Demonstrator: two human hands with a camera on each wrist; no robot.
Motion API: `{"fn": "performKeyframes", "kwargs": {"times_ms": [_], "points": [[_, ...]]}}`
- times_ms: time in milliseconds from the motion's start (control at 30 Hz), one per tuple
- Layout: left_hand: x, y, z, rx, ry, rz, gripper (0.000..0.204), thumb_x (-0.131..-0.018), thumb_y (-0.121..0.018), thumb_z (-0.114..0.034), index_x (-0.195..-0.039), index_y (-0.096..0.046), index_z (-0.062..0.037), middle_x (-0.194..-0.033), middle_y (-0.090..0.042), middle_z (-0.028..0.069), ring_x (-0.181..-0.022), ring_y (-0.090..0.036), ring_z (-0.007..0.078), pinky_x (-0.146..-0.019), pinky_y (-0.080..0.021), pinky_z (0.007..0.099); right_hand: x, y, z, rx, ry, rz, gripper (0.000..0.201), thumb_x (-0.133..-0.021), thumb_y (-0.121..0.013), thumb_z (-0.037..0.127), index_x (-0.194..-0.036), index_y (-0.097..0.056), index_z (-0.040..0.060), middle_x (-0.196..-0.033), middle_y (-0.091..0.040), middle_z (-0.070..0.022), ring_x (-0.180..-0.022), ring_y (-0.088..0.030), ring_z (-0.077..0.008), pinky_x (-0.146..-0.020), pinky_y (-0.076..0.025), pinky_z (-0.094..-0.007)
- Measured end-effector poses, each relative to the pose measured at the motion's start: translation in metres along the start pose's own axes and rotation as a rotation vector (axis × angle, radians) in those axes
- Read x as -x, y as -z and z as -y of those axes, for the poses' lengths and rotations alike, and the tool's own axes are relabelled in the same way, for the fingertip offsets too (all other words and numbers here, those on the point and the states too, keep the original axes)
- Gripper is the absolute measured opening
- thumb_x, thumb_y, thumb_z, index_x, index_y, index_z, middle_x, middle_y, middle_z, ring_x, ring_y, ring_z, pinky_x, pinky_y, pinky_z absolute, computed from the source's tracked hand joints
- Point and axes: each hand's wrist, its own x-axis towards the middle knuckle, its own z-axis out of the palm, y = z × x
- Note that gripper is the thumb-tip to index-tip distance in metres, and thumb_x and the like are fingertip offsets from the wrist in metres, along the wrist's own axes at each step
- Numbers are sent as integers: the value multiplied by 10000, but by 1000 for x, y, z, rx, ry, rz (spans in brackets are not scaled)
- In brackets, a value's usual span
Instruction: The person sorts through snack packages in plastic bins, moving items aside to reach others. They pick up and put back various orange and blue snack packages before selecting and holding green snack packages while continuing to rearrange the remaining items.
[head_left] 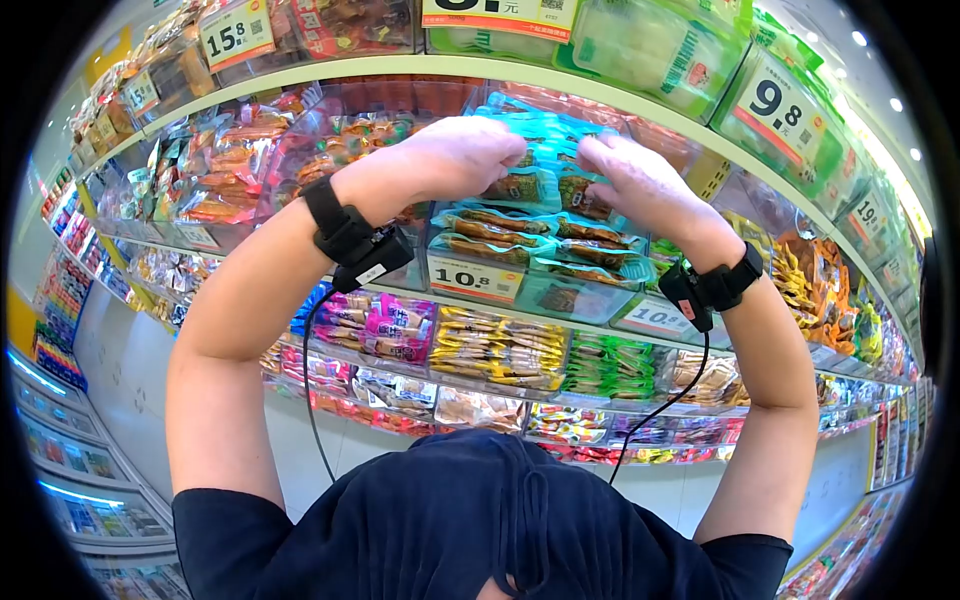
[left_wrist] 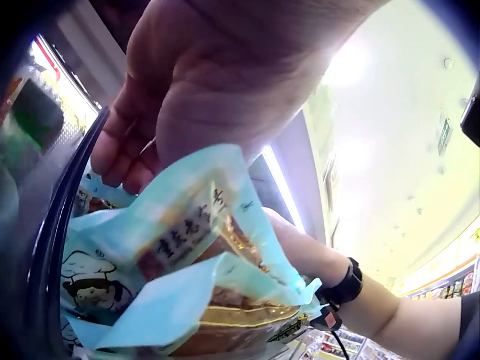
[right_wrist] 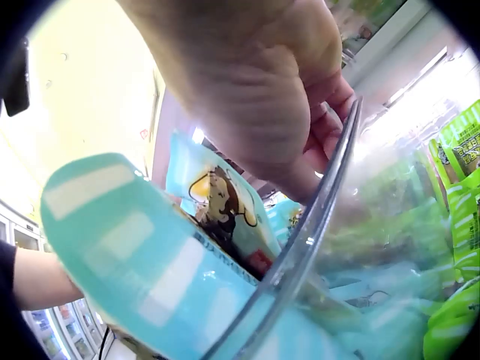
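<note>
Light-blue snack packets (head_left: pixel 540 150) with clear windows stand in a clear plastic bin on the shelf. My left hand (head_left: pixel 465 157), fingers bent, is at the left side of these packets. In the left wrist view its fingertips (left_wrist: pixel 112 169) reach down at a packet behind a nearer blue packet (left_wrist: pixel 180 247). On the other side, my right hand (head_left: pixel 640 185) reaches in with bent fingers. The right wrist view has its fingers (right_wrist: pixel 324 131) beside the clear bin wall (right_wrist: pixel 300 247), behind blue packets (right_wrist: pixel 142 240). I cannot tell whether either hand pinches a packet.
More blue packets (head_left: pixel 500 235) lie in front, above a 10.8 price tag (head_left: pixel 475 278). Orange-red snacks (head_left: pixel 240 165) fill the bins at left. A shelf edge (head_left: pixel 400 68) runs above the hands. Yellow packets (head_left: pixel 497 345) and green packets (head_left: pixel 608 365) sit lower down.
</note>
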Motion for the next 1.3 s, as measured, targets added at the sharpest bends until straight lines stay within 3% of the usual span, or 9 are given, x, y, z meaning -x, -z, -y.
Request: {"fn": "performKeyframes", "kwargs": {"times_ms": [133, 367, 500, 633, 800, 1067, 1167, 1267, 1300], "points": [[3, 19, -6, 57, -26, 29, 87, -860, -568, -107, -913, -558, -39, -845, -589, 161, -806, -583, 357, -712, -469, 426, 5, -4, -2, -21, -7, 11, 247, -779, -672, 99, -939, -492, 44, -932, -545, -140, -930, -556, -354, -768, -469, -441], [14, 29, -12, 215, -28, 117, 152, -881, -557, -101, -1018, -588, -41, -832, -618, 186, -770, -579, 340, -714, -462, 409, 2, 12, -4, -375, -39, 33, 164, -812, -628, 54, -841, -469, 26, -659, -452, -82, -627, -443, -232, -603, -402, -338], [16, 33, -14, 223, 0, 170, 195, -880, -553, -87, -1063, -612, -50, -881, -634, 197, -794, -591, 339, -732, -469, 402, 5, 37, 5, -490, -230, 195, 113, -844, -607, 76, -911, -525, 35, -699, -528, -89, -648, -499, -208, -615, -435, -342], [18, 28, -15, 201, -71, 149, 172, -882, -547, -80, -1035, -614, -38, -869, -629, 199, -795, -589, 340, -734, -469, 402, 7, 29, 3, -476, -77, 237, 155, -857, -594, 73, -1009, -573, 59, -760, -570, -84, -699, -526, -205, -658, -453, -331], [16, 46, -28, 253, 80, 374, 172, -886, -551, -106, -1033, -615, -45, -875, -632, 184, -829, -583, 330, -757, -469, 405, 3, 42, 12, -540, -138, 409, 139, -883, -577, 82, -1018, -570, 49, -799, -564, -58, -752, -517, -169, -696, -450, -316], [13, 31, -11, 355, 15, 360, 215, -921, -548, -195, -1081, -608, -64, -928, -644, 123, -833, -594, 272, -754, -474, 396, -2, 43, 13, -623, -207, 507, 229, -905, -588, 209, -1057, -569, 39, -907, -605, -94, -804, -547, -184, -718, -464, -340], [10, 31, -9, 370, 39, 330, 219, -917, -557, -187, -1090, -601, -61, -910, -633, 117, -814, -596, 249, -730, -483, 380, -15, 51, 21, -658, -517, 512, 225, -910, -593, 233, -994, -587, 24, -871, -614, -92, -760, -552, -171, -675, -468, -351], [4, 29, -11, 351, 97, 308, 229, -893, -588, -155, -1097, -590, -49, -883, -622, 120, -787, -597, 232, -705, -491, 367, -16, 42, 11, -584, -448, 426, 211, -887, -615, 216, -935, -585, 13, -803, -611, -89, -717, -553, -170, -637, -467, -357], [2, 27, -10, 341, 105, 291, 237, -883, -601, -143, -1099, -586, -45, -874, -618, 122, -778, -597, 226, -698, -494, 364, -15, 33, 3, -427, -262, 260, 204, -851, -647, 194, -909, -580, 11, -768, -616, -121, -725, -582, -237, -646, -474, -375]]}}
